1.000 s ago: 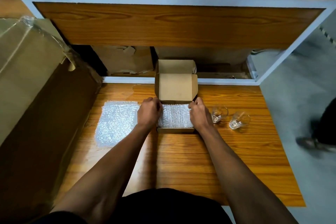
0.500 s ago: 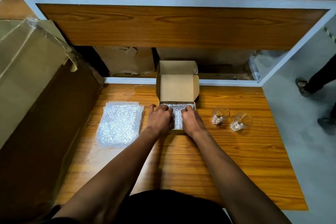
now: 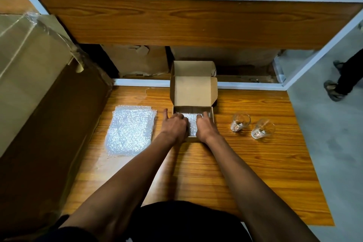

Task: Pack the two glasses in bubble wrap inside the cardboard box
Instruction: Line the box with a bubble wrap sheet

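Note:
A small cardboard box [image 3: 193, 92] stands open on the wooden table, its lid tipped back. A sheet of bubble wrap [image 3: 190, 123] lines its bottom. My left hand [image 3: 175, 126] and my right hand [image 3: 204, 126] both lie flat inside the box, fingers pressing the wrap down, the left thumb sticking out over the left wall. Two clear glasses stand right of the box: the nearer glass [image 3: 240, 122] and the outer glass [image 3: 262, 128]. A second bubble wrap sheet [image 3: 130, 129] lies flat left of the box.
A large brown carton [image 3: 39, 92] wrapped in plastic walls off the left side. A wooden shelf panel [image 3: 196, 23] with a white frame hangs over the table's back. The table's right edge drops to a grey floor, where a person's feet [image 3: 334, 92] stand.
My hands moved from the box's side walls into the box, came together over the bubble wrap, and now press it down toward the back wall.

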Demonstrator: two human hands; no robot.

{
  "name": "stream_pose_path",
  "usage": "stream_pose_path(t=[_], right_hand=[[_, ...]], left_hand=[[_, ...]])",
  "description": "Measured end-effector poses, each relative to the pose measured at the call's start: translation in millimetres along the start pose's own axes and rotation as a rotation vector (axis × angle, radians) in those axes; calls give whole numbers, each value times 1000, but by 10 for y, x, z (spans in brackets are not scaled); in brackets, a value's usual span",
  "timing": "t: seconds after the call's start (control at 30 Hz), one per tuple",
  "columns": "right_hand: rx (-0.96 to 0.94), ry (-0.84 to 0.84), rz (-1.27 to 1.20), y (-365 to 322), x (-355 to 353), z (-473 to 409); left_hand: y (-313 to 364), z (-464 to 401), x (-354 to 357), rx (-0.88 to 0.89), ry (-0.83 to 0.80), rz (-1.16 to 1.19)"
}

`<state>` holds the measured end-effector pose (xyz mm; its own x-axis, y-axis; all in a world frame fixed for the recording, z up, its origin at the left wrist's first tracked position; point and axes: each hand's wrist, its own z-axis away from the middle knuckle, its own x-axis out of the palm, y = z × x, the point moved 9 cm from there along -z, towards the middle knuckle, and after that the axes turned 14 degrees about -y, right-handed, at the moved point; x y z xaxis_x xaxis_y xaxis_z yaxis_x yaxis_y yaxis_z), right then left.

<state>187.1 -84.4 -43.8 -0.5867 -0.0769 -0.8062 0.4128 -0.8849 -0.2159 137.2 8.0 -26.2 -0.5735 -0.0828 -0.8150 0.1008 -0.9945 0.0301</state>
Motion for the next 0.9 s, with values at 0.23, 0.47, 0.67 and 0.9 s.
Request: stream_pose_path(t=[0.23, 0.47, 0.67, 0.9], right_hand=[[-49, 102, -176, -25, -7, -14], [-12, 36, -231, 30, 136, -75], [-43, 119, -198, -11, 60, 10], [7, -8, -246, 42, 121, -90]], left_hand=[[47, 8, -41, 8, 88, 25], [71, -71, 117, -44, 21, -20], [56, -38, 91, -37, 113, -19], [70, -140, 212, -69, -23, -18]])
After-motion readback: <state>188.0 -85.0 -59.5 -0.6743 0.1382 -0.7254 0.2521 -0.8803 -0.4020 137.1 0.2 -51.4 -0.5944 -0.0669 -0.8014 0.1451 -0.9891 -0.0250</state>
